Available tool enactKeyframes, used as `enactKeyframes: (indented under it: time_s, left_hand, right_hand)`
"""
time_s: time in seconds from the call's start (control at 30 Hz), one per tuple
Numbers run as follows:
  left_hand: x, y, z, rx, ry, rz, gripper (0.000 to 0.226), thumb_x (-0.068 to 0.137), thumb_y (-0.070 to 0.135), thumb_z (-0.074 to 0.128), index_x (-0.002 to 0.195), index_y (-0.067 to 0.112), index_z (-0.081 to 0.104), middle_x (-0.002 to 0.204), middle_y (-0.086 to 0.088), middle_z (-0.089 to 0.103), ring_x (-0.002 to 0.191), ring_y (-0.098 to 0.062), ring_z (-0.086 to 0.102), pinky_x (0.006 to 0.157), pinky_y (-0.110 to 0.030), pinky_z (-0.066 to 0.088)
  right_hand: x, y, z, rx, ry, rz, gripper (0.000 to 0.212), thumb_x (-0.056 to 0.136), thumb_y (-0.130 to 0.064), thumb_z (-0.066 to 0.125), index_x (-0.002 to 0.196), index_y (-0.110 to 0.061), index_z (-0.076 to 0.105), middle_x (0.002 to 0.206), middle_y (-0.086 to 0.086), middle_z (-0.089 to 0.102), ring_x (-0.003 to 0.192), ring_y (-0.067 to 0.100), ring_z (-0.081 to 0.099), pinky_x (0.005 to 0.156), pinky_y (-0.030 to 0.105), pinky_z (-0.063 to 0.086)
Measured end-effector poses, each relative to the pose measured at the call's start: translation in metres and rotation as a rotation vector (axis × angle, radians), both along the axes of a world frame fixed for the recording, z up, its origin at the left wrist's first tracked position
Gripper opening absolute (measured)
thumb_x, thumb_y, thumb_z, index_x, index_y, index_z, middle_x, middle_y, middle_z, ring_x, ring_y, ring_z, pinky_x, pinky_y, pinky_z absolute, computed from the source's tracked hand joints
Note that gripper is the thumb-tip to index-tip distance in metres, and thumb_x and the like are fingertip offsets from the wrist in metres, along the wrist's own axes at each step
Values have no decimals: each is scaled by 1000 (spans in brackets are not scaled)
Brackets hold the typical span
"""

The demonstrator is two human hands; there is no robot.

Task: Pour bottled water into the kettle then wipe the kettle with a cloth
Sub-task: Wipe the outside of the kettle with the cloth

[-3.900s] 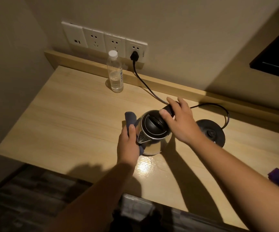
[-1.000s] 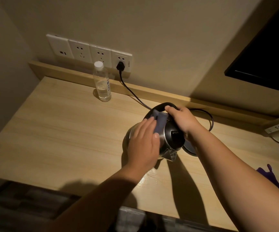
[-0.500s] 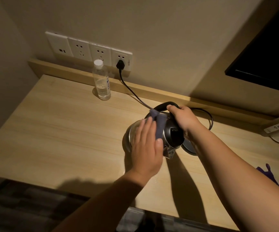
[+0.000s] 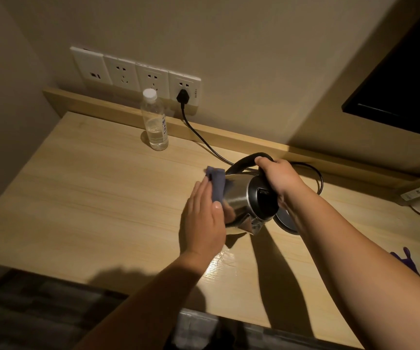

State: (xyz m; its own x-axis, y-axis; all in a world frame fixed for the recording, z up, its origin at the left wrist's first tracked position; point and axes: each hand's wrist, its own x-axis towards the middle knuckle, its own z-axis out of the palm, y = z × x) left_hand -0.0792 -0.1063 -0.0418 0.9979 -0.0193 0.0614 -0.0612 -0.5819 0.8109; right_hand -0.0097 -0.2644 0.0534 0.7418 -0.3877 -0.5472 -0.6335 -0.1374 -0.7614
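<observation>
One shiny stainless-steel kettle with black lid (image 4: 239,198) was tipped on its side above the light wooden tabletop (image 4: 97,198). Right hand (image 4: 280,179) had its grip clenched round the one black loop handle (image 4: 244,160). Left hand (image 4: 203,221), fingers fairly straight, pressed one folded blue-grey cloth (image 4: 216,183) against the steel wall. One clear plastic water bottle with white cap (image 4: 154,122) stood upright at the back, label writing too small to read. Four white wall socket plates (image 4: 135,75), one black plug (image 4: 182,97) in the rightmost. One round black kettle base (image 4: 285,221) beside the kettle. One purple item (image 4: 405,261) at right edge.
</observation>
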Motion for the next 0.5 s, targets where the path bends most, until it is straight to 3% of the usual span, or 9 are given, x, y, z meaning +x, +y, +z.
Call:
enactKeyframes:
  time_s: [0.1,0.2,0.27,0.37,0.5]
  left_hand:
    - [-14,-19,17,63,-206,-149,55,98,30,22,152,18,22,158,6,17,148,-9,6,121,-34,8]
    - [-8,-18,11,111,-350,-209,54,97,26,27,149,14,26,157,-2,24,148,-16,12,120,-35,9]
    - [-2,-9,2,66,-242,-136,53,98,30,24,149,19,28,156,-1,30,146,-12,16,119,-37,16]
    - [14,12,-9,-142,110,27,49,99,39,19,145,36,33,150,8,39,136,-6,35,110,-38,36]
    - [55,31,3,-207,411,-32,38,97,45,23,121,37,51,115,5,60,102,-13,57,90,-47,50]
  right_hand:
    - [4,1,-1,-16,-3,-8,40,89,-39,59,114,-8,55,92,16,66,79,31,66,69,36,53]
    - [4,2,-1,-17,9,-2,42,87,-41,59,113,-8,56,93,16,68,81,32,67,74,40,55]
    - [3,0,-1,-14,3,-10,40,88,-40,60,113,-9,56,87,14,67,75,29,66,68,36,54]
    - [0,2,-1,-7,18,4,37,89,-40,59,112,-12,54,91,14,68,77,30,68,67,37,55]
    - [3,12,1,-17,-6,39,40,89,-40,58,115,-10,53,93,16,67,78,31,67,63,35,53]
